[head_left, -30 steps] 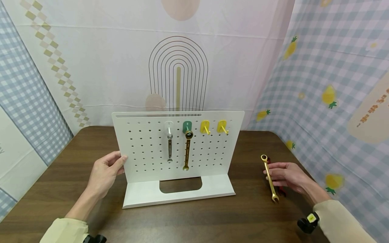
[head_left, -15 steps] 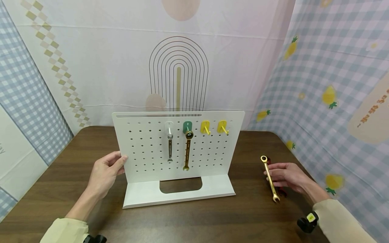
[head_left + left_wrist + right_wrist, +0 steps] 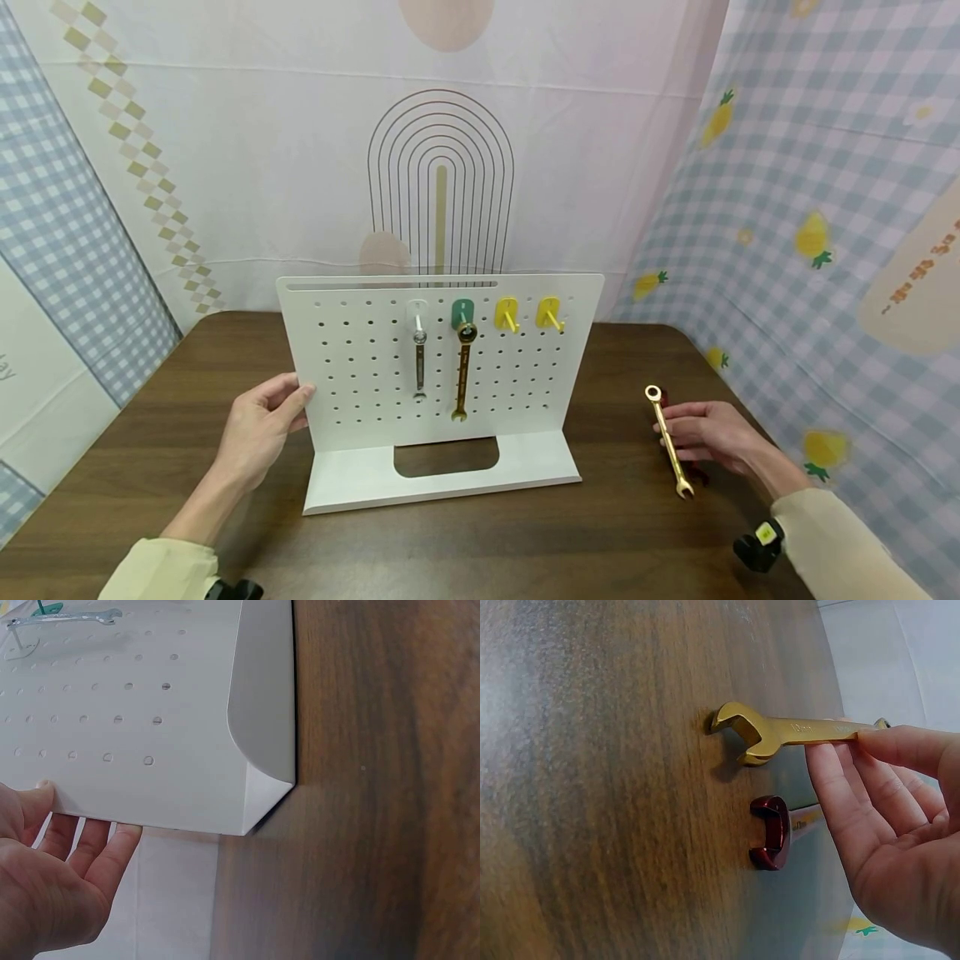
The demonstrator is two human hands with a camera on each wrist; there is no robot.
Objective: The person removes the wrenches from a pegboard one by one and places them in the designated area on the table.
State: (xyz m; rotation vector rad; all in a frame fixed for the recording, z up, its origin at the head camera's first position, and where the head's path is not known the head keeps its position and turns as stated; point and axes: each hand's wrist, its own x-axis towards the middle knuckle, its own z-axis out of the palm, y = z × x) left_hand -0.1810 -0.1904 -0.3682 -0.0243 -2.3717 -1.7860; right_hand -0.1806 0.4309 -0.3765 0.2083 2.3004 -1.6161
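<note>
My left hand pinches the left edge of a white pegboard stand, thumb in front and fingers behind. In the left wrist view the thumb lies right at the board's edge. At the right of the table, my right hand pinches a gold combination wrench by its shank, ring end away and open end toward me. A red wrench lies on the table beneath that hand, partly hidden by it. On the board, a small silver wrench and a larger gold wrench hang from hooks.
The silver wrench's hook is white and the hanging gold one's hook is green. Two yellow hooks to their right bear nothing. Cloth curtains enclose the brown wooden table.
The gold wrench in my right hand has shifted very slightly to the right and toward me. My left hand and the board have stayed put.
</note>
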